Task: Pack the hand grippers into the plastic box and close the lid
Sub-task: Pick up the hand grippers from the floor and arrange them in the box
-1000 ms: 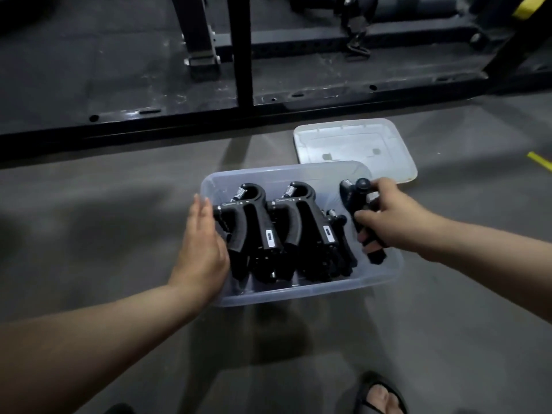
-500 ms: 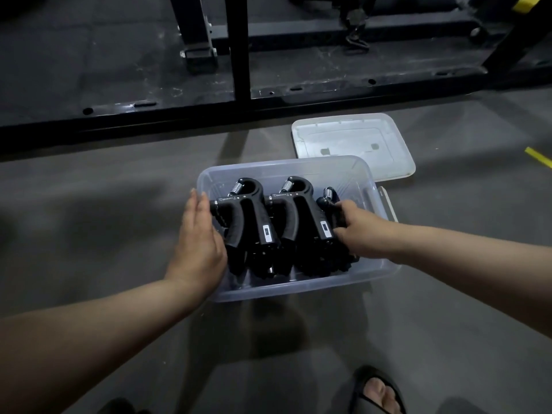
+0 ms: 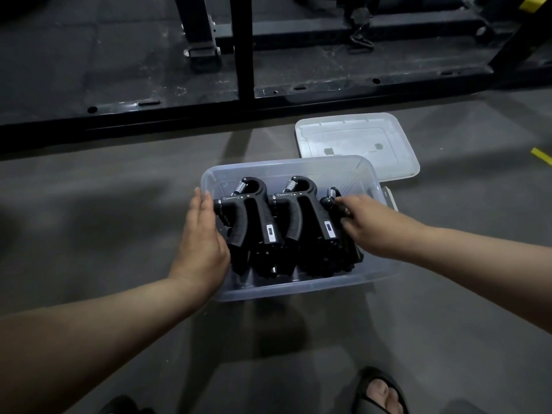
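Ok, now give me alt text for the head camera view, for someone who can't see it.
A right hand holds a third black hand gripper in a clear plastic box beside two others, while the left hand rests flat at the box's left edge. The white lid lies on the floor behind it.

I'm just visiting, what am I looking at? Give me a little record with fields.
box: clear plastic box, open, on the floor
contents: black hand grippers side by side
lid: white lid on the floor beyond the box, off
left: left hand flat against the box's left side
right: right hand grips the rightmost gripper in the box
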### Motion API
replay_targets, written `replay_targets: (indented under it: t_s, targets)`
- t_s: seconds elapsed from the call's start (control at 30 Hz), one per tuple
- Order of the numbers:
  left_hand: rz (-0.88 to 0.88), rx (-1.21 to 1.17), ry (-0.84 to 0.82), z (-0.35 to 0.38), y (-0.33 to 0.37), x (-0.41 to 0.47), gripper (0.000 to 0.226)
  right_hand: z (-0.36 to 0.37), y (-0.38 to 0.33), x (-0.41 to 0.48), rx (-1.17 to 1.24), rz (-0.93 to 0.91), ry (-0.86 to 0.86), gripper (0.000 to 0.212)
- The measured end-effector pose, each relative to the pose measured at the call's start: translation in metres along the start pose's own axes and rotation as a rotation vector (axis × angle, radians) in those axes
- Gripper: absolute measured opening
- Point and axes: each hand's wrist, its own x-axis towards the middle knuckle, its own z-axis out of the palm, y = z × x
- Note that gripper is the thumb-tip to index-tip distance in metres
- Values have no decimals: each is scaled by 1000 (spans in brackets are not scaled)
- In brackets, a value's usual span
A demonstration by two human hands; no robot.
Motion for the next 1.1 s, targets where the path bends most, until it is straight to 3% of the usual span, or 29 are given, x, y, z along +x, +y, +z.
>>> replay_targets:
  t_s: [0.07, 0.13, 0.27, 0.47, 0.73, 0.9, 1.1]
  targets:
    - [-10, 3, -9, 0, 1, 0, 70, 1, 5, -3, -106, -144, 243, 39]
    - [-17, 8, -19, 0, 2, 0, 74, 6, 18, 0, -190, -146, 393, 45]
    - [-34, -16, -46, -2, 2, -2, 77, 14, 29, 6, 45, 82, 279, 59]
    - [-37, -54, -38, -7, -5, 2, 74, 15, 18, 6, 144, 94, 303, 58]
    - [-89, 19, 106, -46, -47, 12, 75, 19, -44, 40, 294, -5, 276, 58]
    - [-162, 82, 88, -76, -76, 43, 66, 20, -85, 76, 218, -81, 291, 60]
    - [-166, 68, 117, -75, -85, 54, 57, 22, -85, 92, 21, -125, 285, 69]
